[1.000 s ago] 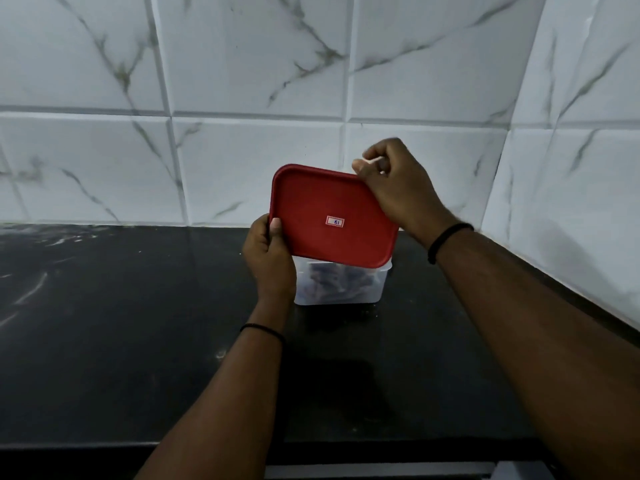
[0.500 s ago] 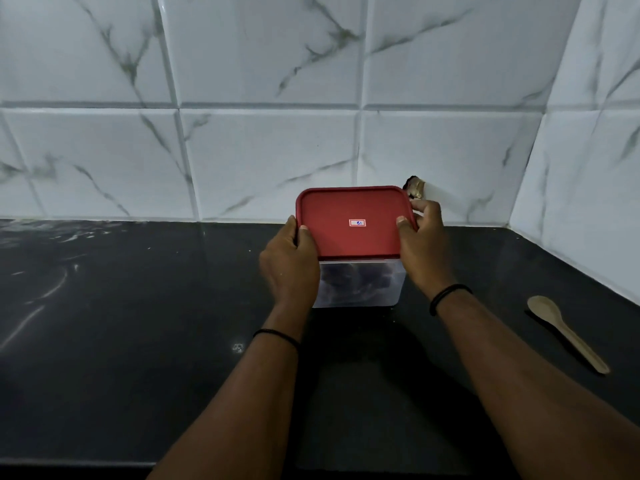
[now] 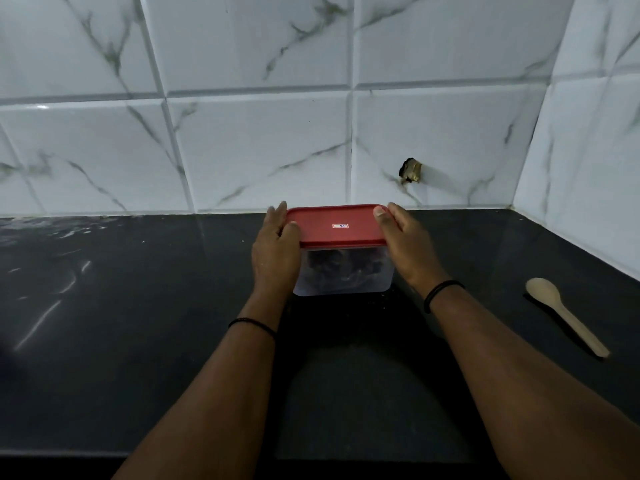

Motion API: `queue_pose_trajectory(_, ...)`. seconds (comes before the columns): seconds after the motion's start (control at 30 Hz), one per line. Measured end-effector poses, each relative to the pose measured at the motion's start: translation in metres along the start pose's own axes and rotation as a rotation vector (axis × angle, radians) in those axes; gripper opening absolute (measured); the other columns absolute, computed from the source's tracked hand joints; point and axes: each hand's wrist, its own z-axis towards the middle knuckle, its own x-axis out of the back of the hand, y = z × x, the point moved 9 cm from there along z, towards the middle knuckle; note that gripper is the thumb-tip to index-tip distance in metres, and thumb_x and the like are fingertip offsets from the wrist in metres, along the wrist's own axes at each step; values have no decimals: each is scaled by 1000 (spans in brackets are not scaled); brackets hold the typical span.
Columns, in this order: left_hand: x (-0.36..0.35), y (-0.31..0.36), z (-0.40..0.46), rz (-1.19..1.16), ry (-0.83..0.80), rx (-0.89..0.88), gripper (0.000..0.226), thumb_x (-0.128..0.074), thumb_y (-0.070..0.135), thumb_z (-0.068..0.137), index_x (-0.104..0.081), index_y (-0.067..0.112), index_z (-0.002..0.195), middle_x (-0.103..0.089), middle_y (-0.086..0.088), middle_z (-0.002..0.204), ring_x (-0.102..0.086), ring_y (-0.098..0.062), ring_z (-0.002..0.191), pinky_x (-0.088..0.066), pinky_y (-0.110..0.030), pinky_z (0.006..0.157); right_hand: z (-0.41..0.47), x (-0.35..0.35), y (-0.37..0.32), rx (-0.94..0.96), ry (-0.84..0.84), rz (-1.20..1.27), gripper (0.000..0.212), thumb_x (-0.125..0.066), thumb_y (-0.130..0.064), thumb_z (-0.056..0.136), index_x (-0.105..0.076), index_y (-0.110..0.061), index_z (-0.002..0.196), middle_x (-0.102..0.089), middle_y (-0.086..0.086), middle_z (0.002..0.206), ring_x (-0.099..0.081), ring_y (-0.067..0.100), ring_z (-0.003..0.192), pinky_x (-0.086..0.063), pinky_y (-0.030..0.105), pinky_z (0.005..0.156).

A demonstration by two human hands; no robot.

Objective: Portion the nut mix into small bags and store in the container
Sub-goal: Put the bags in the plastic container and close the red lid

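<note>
Pressing now flat on the container [image 3: 343, 275], red lid [image 3: 337, 226] gripped by left hand [image 3: 275, 254] and right hand [image 3: 407, 249] fingers.

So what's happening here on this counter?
A person is closing a clear plastic container on a black counter. The left hand and right hand each grip one end of its red lid, thumbs on top; it lies flat on the container. Dark contents show through the wall. A wooden spoon lies apart, to the right.
</note>
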Motion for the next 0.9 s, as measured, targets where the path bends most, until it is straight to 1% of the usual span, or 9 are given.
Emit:
queue_pose_trajectory(0.1,-5,5,2,-137,-104,-62,49,-46,2,94,-56,14,140,-34,14,157,-42,-4,137,-43,-11,98,1,-3,-1,37,-47,25,58,-49,-46,101,-43,-17,151,-37,-1,159,-33,12,146,-24,21,111)
queue_pose_trajectory(0.2,-9,5,8,-133,-233,-75,57,-50,14,83,-57,10,139,-40,8,154,-42,-2,132,-42,-1,84,4,-2,1,54,-92,47,52,-52,-41,101,-47,-18,148,-46,-2,152,-42,8,137,-30,21,109)
queue_pose_trajectory(0.27,-8,3,16,-80,-289,-90,69,-47,22,72,-56,15,139,-47,5,149,-46,-6,130,-42,-4,86,6,0,4,61,-125,41,50,-53,-40,101,-49,-21,147,-52,-3,145,-47,8,131,-36,24,108)
queue_pose_trajectory(0.33,-7,2,21,-23,-304,-111,71,-45,23,70,-55,16,140,-53,1,142,-50,-8,125,-43,-8,90,10,-2,8,67,-167,35,51,-53,-44,99,-49,-24,146,-52,-4,144,-49,11,130,-39,29,109)
queue_pose_trajectory(0.43,-8,-3,26,23,-304,-132,71,-48,28,71,-55,17,141,-52,2,144,-48,-8,128,-40,-23,108,13,-9,8,71,-237,68,64,-52,-54,88,-47,-29,147,-43,-9,151,-43,8,135,-37,29,111)
queue_pose_trajectory(0.5,-7,-7,28,62,-315,-141,75,-52,41,70,-53,22,143,-50,6,147,-46,-7,133,-35,-30,115,14,-10,9,71,-248,62,71,-51,-58,82,-46,-30,147,-44,-10,149,-44,9,134,-38,28,109)
queue_pose_trajectory(0.67,-6,-9,31,256,-368,-164,79,-44,57,71,-46,32,146,-46,9,149,-43,-11,134,-33,-41,116,17,-2,2,84,-232,-105,78,-46,-71,81,-44,-32,148,-42,-8,153,-44,12,135,-41,42,112)
queue_pose_trajectory(0.8,-8,-13,39,306,-439,-142,83,-42,59,69,-42,33,148,-42,10,152,-41,-11,136,-33,-43,116,25,-1,0,136,-270,-320,59,-44,-57,99,-41,-28,151,-38,-6,156,-38,13,140,-30,34,115)
queue_pose_trajectory(0.9,-6,-18,43,239,-432,-116,81,-44,54,68,-45,35,147,-44,13,151,-40,-9,138,-31,-43,118,34,0,0,106,-280,-376,62,-42,-65,96,-47,-31,147,-43,-7,153,-41,14,138,-32,39,116)
